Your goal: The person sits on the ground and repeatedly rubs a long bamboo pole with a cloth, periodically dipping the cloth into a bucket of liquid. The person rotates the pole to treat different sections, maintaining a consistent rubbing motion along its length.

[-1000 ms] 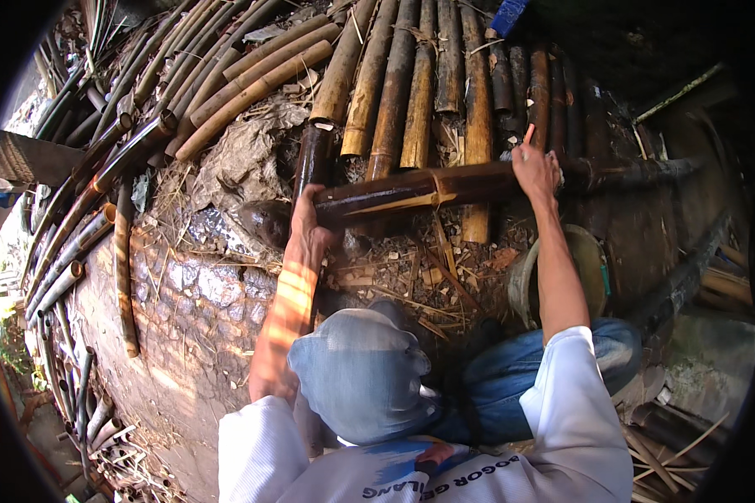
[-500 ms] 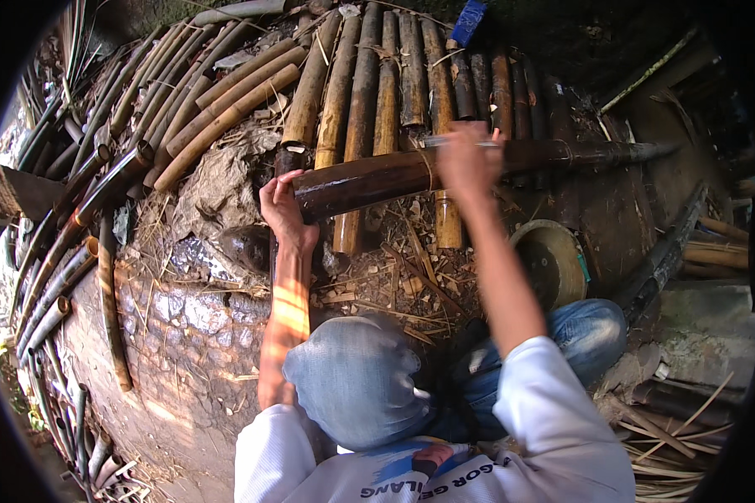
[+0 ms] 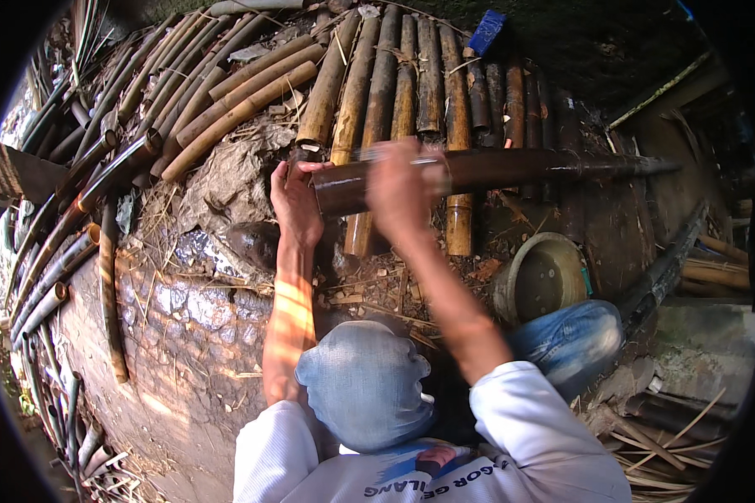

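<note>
A long dark, wet bamboo pole point(image 3: 499, 164) lies crosswise before me, its thick cut end at the left and its thin end at the far right. My left hand point(image 3: 297, 201) grips that thick end, with thumb and fingers around its rim. Over the pole, a little right of the left hand, my right hand point(image 3: 401, 189) is closed and smeared by motion. A pale, thin thing shows blurred at its fingers; its kind cannot be made out. Below the pole, several shorter bamboo lengths point(image 3: 460, 226) lie side by side, pointing away from me.
A round basin point(image 3: 512, 289) stands to the right of my right forearm, near my jeans-covered knee point(image 3: 575, 335). More bamboo poles point(image 3: 84, 251) are piled at the left. A blue object point(image 3: 486, 32) rests at the far end of the row. Chips and splinters litter the ground.
My right hand has slid left along the pole, closer to my left hand. The left hand keeps its hold on the pole's end. The whole view has shifted slightly.
</note>
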`<move>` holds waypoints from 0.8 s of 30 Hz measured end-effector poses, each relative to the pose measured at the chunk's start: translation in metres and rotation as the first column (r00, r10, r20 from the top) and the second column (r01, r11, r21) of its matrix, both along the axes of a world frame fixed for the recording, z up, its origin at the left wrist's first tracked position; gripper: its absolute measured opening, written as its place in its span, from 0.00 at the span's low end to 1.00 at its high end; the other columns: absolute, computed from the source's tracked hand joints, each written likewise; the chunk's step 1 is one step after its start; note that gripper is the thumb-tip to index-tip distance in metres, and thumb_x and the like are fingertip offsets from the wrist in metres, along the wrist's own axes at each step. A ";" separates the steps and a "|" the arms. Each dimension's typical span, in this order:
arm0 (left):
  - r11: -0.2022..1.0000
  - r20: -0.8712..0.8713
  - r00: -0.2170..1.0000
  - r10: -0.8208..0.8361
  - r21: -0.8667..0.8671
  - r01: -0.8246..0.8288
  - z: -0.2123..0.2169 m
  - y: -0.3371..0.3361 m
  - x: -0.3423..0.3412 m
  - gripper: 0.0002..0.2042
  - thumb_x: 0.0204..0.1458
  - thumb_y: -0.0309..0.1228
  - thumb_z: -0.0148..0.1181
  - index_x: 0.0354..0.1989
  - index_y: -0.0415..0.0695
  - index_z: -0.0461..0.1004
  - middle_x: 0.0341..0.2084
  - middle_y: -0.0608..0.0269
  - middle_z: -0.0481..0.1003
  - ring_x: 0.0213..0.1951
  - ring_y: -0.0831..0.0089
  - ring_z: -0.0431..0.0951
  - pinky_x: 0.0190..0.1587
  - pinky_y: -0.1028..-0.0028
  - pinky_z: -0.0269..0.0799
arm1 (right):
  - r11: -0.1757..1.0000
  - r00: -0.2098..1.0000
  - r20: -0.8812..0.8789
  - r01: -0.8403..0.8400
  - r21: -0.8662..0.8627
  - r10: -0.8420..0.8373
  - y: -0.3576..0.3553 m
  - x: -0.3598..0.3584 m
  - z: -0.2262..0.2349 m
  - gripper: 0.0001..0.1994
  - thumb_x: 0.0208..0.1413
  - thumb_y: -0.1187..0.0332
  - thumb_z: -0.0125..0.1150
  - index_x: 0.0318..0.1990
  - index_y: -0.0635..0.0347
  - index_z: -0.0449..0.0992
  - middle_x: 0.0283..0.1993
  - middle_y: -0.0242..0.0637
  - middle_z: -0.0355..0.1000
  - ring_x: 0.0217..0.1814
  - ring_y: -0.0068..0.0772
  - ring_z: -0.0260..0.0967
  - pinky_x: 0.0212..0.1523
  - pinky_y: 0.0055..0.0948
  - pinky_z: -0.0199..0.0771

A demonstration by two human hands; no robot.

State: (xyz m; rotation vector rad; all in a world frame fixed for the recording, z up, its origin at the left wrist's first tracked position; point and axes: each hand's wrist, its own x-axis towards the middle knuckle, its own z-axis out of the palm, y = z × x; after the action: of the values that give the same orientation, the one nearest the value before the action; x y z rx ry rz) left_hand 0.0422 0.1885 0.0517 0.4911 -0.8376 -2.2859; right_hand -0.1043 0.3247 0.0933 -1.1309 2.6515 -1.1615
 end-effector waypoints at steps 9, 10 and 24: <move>0.956 0.061 0.964 0.259 0.128 -0.265 -0.023 0.041 -0.005 0.32 0.64 0.56 0.39 0.30 0.39 0.80 0.37 0.47 0.83 0.50 0.56 0.77 0.63 0.59 0.61 | 0.985 0.923 -0.346 -0.152 0.080 0.170 -0.001 0.044 -0.017 0.16 0.70 0.60 0.48 0.47 0.63 0.79 0.44 0.51 0.79 0.45 0.47 0.80 0.69 0.57 0.63; 0.941 0.020 0.958 0.286 0.184 -0.285 -0.024 0.041 -0.009 0.32 0.65 0.56 0.39 0.30 0.38 0.80 0.35 0.46 0.83 0.48 0.57 0.78 0.62 0.60 0.62 | 0.991 0.937 -0.323 -0.134 0.028 0.136 -0.010 0.060 -0.029 0.16 0.69 0.60 0.49 0.48 0.61 0.79 0.46 0.51 0.78 0.46 0.48 0.80 0.72 0.58 0.58; 0.984 0.239 0.956 0.171 0.005 -0.177 -0.012 0.041 -0.027 0.30 0.67 0.55 0.37 0.39 0.39 0.78 0.38 0.47 0.80 0.46 0.51 0.80 0.57 0.55 0.73 | 0.996 0.991 -0.132 -0.023 0.092 0.035 0.018 0.025 -0.018 0.14 0.66 0.62 0.50 0.43 0.57 0.82 0.47 0.50 0.79 0.51 0.48 0.78 0.66 0.59 0.63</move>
State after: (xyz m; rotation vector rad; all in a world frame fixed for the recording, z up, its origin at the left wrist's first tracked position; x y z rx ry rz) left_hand 0.0154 0.2298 0.0396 0.8314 -0.8429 -2.1046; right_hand -0.0796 0.3424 0.0753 -1.2701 2.7428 -0.9837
